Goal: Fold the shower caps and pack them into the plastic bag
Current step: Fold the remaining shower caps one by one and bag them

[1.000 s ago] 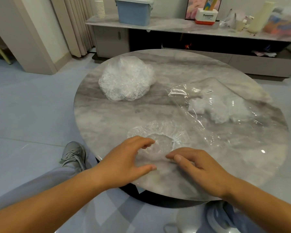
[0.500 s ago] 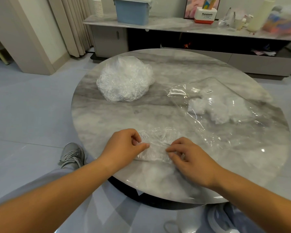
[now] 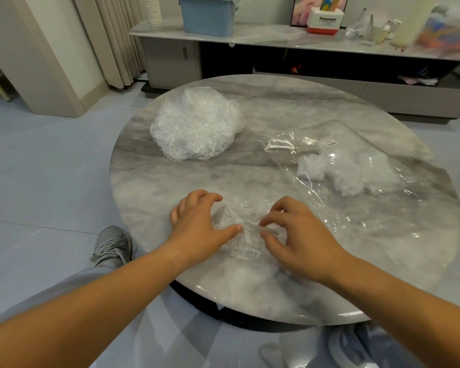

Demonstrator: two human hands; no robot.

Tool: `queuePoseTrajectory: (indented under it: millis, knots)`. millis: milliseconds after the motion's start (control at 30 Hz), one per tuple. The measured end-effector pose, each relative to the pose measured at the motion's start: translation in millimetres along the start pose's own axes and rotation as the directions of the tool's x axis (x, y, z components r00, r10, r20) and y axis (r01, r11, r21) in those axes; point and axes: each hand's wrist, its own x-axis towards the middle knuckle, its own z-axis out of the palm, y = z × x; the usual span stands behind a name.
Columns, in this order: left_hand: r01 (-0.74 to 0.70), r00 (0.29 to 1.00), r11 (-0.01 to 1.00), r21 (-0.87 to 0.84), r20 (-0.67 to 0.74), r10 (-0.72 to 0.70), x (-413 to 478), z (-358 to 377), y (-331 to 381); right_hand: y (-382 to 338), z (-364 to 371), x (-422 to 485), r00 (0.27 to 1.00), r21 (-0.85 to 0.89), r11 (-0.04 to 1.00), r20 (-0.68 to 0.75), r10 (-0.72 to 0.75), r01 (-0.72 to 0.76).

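Observation:
A clear, crinkled shower cap [image 3: 246,229] lies folded small on the round marble table [image 3: 250,166], near its front edge. My left hand [image 3: 197,224] presses on its left side with thumb and fingers spread over it. My right hand [image 3: 298,235] holds its right side with curled fingers. A heap of loose shower caps [image 3: 197,128] sits at the table's back left. The large clear plastic bag [image 3: 356,187] lies flat on the right, with several folded caps [image 3: 340,171] inside it.
Behind the table stands a low cabinet [image 3: 303,46] with a blue bin [image 3: 209,15], a stack of cups [image 3: 153,9], a Panasonic box [image 3: 325,21] and bottles. My grey shoe [image 3: 112,245] rests on the tiled floor left of the table.
The cap lay open as a ring a second ago. Both hands have gathered it inward and now it is bunched into a small folded wad between them.

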Motion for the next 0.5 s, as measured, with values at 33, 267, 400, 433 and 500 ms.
queuePoseTrajectory:
  millis: [33,267,400,433,500]
  knots:
    - [0.005,1.000,1.000,0.003,0.003,-0.005,0,0,-1,1,-1,7,0.999,0.014,1.000,-0.047,0.012,-0.011]
    - [0.025,0.999,0.999,0.025,0.028,-0.025,4,4,-1,5,-6,53,0.975,0.310,0.925,0.113,0.194,-0.220]
    - [0.055,0.996,0.997,0.058,0.063,-0.059,6,8,-2,9,-9,55,0.955,0.329,0.910,0.235,0.179,-0.252]
    - [0.061,0.996,0.997,0.057,0.068,-0.065,7,8,-2,9,-10,53,0.960,0.312,0.921,0.221,0.169,-0.234]
    - [0.070,0.995,0.996,0.052,0.070,-0.073,8,8,-2,6,-13,50,0.980,0.281,0.947,0.165,0.110,-0.154]
